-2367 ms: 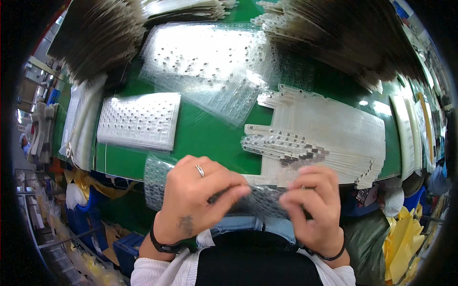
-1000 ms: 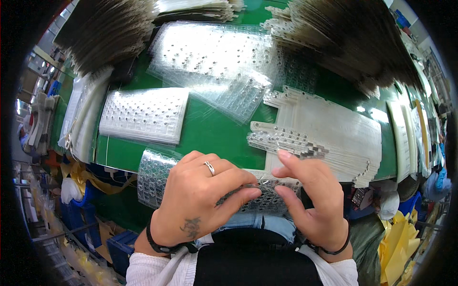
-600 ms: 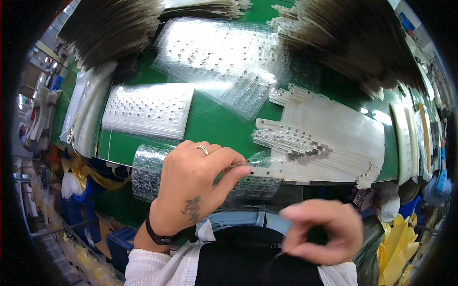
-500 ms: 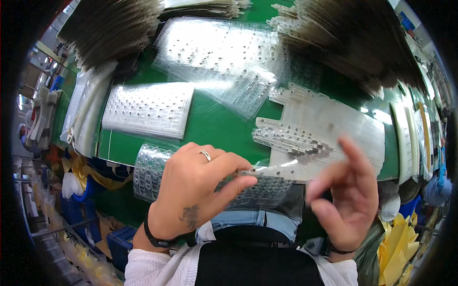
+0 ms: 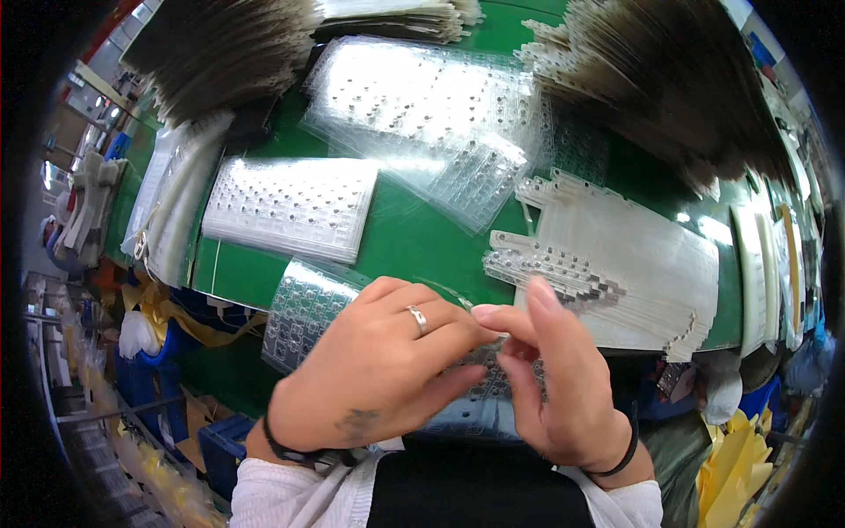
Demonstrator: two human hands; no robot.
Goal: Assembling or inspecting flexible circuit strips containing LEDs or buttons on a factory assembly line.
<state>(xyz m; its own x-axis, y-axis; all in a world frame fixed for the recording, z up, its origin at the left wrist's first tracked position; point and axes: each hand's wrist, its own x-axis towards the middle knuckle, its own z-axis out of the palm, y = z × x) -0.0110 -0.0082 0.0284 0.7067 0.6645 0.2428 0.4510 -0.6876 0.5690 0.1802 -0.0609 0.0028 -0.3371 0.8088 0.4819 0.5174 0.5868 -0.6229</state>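
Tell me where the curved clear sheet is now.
In the head view, the curved clear sheet is at the near edge of the table, partly hidden by the left hand; its broadest visible part shows left of centre.

At the near edge of the table (image 5: 422,255), a sheet (image 5: 304,312) is extending leftward from beneath the left hand (image 5: 378,370); the right hand (image 5: 559,387) is standing just beside that hand, to its right; a sheet stack (image 5: 286,204) is resting behind the sheet; a loose pile (image 5: 422,101) is lying behind and right of that stack; a panel stack (image 5: 634,255) is lying to the right; tall stacks are standing at the back left (image 5: 224,57) and back right (image 5: 682,84).
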